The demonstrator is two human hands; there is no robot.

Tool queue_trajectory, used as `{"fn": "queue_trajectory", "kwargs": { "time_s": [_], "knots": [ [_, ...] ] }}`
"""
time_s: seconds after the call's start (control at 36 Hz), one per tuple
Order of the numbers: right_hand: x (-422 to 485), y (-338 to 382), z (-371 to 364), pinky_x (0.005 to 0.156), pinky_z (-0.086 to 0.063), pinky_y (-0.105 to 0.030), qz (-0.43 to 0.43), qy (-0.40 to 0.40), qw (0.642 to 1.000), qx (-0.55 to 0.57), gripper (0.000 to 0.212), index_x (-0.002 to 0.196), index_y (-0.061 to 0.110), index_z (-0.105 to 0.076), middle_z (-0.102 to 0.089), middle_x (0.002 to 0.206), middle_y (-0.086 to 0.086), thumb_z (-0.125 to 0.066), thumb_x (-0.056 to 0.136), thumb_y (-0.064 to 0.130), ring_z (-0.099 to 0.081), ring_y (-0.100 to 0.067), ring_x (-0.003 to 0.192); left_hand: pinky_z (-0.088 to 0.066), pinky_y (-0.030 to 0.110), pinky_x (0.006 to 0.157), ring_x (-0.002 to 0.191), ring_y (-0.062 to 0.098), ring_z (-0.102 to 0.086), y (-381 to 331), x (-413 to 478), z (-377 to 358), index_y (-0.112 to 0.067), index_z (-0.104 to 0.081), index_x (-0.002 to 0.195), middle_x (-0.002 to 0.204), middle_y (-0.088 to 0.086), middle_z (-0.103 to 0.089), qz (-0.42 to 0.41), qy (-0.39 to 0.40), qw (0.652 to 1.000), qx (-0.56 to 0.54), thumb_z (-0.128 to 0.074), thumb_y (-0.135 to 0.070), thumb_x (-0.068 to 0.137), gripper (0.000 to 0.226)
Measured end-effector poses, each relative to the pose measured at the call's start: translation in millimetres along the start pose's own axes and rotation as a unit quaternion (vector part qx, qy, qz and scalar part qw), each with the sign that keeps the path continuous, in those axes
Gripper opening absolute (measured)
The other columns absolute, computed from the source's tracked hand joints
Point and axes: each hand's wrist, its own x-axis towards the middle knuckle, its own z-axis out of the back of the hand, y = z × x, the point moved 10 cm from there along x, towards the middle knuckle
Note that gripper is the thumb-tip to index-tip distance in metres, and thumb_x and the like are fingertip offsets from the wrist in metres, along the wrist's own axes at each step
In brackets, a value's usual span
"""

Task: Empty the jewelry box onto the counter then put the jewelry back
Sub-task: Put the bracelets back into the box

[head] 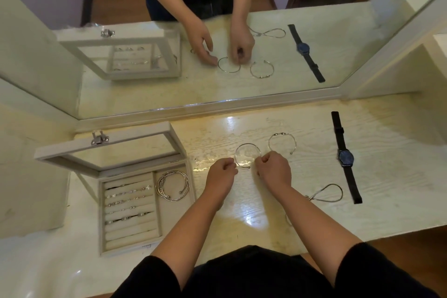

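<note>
Both hands met over one thin bangle (247, 143) lying on the counter (266, 123). The left hand (223, 169) was curled into a loose fist, its thumb and fingertips pinching the left side of the ring. The right hand (274, 167) was curled the same way and nipped the right side. The bangle's open ends pointed back toward the person, between the two hands.

A second bangle (280, 133) with a small knot at its far side lay just beside the first, up and to the right, apart from it. Further right a dark watch (346, 157) lay stretched out flat, strap ends pointing away from and toward the person. A silver loop necklace (312, 198) rested near the right forearm, close to the watch's near strap end.

At the left stood the jewelry box (101, 215), its glass lid (108, 150) raised and tilted back. Rows of small rings (128, 198) sat in the padded slots on its left side, and a stack of bangles (160, 187) filled the compartment on its right.

Behind the counter a mirror (338, 60) repeated the hands, box and jewelry.
</note>
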Motion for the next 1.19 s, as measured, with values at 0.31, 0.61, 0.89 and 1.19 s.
{"fn": "queue_trajectory", "kwargs": {
  "time_s": [0.31,0.61,0.89,1.19],
  "knots": [
    [-27,3,-2,0.065,-0.043,-0.031,0.013,-0.001,1.000,0.018,0.017,0.075,0.009,-0.057,-0.069,0.078,-0.011,-0.052,0.086,0.021,-0.061,-0.027,0.077,-0.041,0.022,0.074,0.084,0.006,-0.058,7,-17,6,-0.009,-0.053,0.121,0.102,-0.001,-0.060,-0.016,0.000,0.999,-0.033,-0.052,-0.008,0.090,0.031],
    [-56,31,-26,0.067,-0.044,-0.031,0.070,0.034,0.997,0.023,0.013,0.075,0.011,-0.056,-0.069,0.077,-0.009,-0.053,0.085,0.021,-0.061,-0.023,0.076,-0.045,0.023,0.064,0.083,0.009,-0.065,24,-32,47,-0.016,-0.051,0.108,0.092,-0.003,-0.064,-0.026,-0.036,0.996,-0.079,-0.046,-0.008,0.090,0.020],
    [-78,68,-66,0.060,-0.037,-0.026,0.117,0.070,0.991,-0.011,0.016,0.075,0.011,-0.056,-0.053,0.061,0.004,-0.053,0.086,0.021,-0.055,-0.020,0.069,-0.043,0.020,0.062,0.076,0.012,-0.065,42,-40,102,-0.011,-0.055,0.103,0.088,0.001,-0.065,-0.034,-0.118,0.988,-0.093,-0.042,-0.002,0.087,0.022],
    [-92,105,-101,0.063,-0.042,-0.030,0.145,0.085,0.985,-0.040,0.020,0.081,0.006,-0.063,-0.069,0.080,-0.011,-0.054,0.086,0.023,-0.062,-0.028,0.078,-0.043,0.019,0.060,0.076,0.015,-0.063,50,-43,149,-0.014,-0.052,0.103,0.078,-0.005,-0.063,-0.036,-0.168,0.981,-0.093,-0.040,0.006,0.083,0.030]
  ]
}}
